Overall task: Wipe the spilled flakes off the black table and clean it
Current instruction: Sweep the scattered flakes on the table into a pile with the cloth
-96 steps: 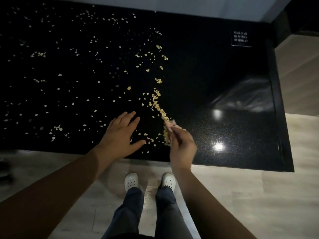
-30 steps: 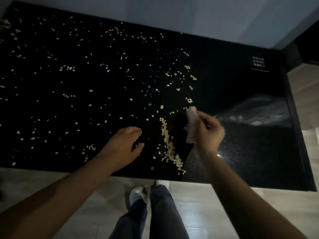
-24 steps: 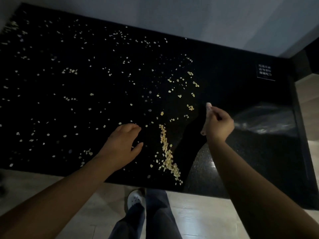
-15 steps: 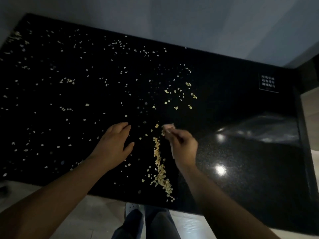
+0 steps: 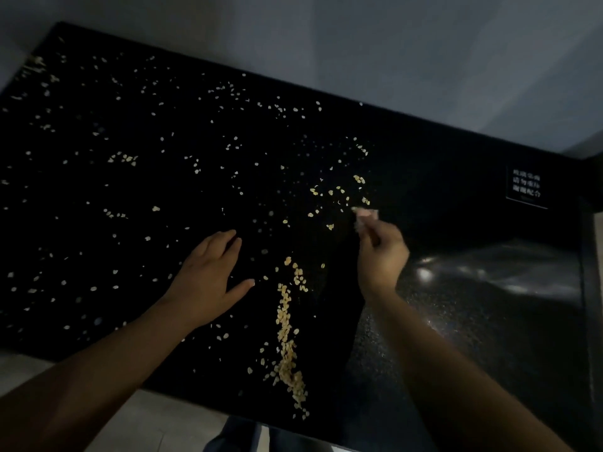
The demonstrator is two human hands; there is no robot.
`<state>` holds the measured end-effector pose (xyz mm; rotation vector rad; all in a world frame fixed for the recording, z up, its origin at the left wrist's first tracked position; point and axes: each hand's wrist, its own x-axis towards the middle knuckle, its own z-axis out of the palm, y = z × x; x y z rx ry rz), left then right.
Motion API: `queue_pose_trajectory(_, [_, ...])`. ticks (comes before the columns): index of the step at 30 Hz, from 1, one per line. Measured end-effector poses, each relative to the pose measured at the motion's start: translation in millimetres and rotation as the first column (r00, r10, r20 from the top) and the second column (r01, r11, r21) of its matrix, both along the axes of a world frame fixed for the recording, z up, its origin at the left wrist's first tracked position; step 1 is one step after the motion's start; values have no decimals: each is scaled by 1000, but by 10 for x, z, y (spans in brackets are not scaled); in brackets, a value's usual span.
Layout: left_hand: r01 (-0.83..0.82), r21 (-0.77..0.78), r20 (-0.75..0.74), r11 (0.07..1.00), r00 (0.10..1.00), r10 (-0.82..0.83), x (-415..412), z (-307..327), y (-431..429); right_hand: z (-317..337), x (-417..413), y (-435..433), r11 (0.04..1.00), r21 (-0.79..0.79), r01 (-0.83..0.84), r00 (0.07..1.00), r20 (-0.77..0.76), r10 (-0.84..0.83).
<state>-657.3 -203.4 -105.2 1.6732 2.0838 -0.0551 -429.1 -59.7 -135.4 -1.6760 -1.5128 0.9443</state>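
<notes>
**Black table, flakes everywhere, one sweep at a time**

Black table is filling nearly the whole view, with a strip of pale floor showing under its near edge. Closest to me, a ridge of flakes is running from near that edge away toward the middle. I'm guessing they're being herded into one line so they can go off the edge in a single push.

Just left of the ridge, the left hand is lying flat on the tabletop, fingers straight and close together, thumb angled out toward the line. It's holding nothing. It looks like it's acting as a brace, or maybe a wall so the flakes aren't skating further left.

A bit farther out on the other side, the right hand is pinching a pale wad between curled fingers and thumb (cloth or tissue, too blurry to call). It's sitting right beside a loose cluster, so that bunch is probably next to get dragged in.

Beyond that, scattered flakes are dotting the far and left parts of the table, so I'd say the job is barely getting going. A small sign is sitting at the far right corner, and a grey wall is running behind it all.
</notes>
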Motion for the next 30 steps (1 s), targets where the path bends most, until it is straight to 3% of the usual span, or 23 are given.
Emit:
queue_pose_trajectory(4, [-8,-2,-13,1000,1000,8,-5,-31,-7,-8,-200,-446,965,15,-263,962,-75,263])
queue_pose_trajectory(6, [-10,8,-17,1000,1000,10,4,-38,-11,52,-187,-507,960,-5,-282,945,-173,277])
queue_pose_trajectory(11, [-15,20,-21,1000,1000,15,-3,-10,28,167,15,149,998,7,65,977,-205,-63])
queue_pose_trajectory(14, [-21,34,-16,999,1000,22,-42,-1,73,160,45,620,988,90,127,989,-87,-119])
queue_pose_trajectory(20, [3,44,50,999,999,-5,-155,21,116,-63,-212,559,999,41,10,999,41,-11])
queue_pose_trajectory(25, [-24,140,88,990,996,11,-332,48,303,3,-508,10,973,-10,-229,971,-78,228])
queue_pose_trajectory(28, [13,139,58,990,998,-21,-436,35,485,245,-511,84,987,-115,-115,959,-273,80])
queue_pose_trajectory(30, [34,131,53,991,998,-41,-485,13,600,370,-433,313,993,-94,65,956,-279,-89])
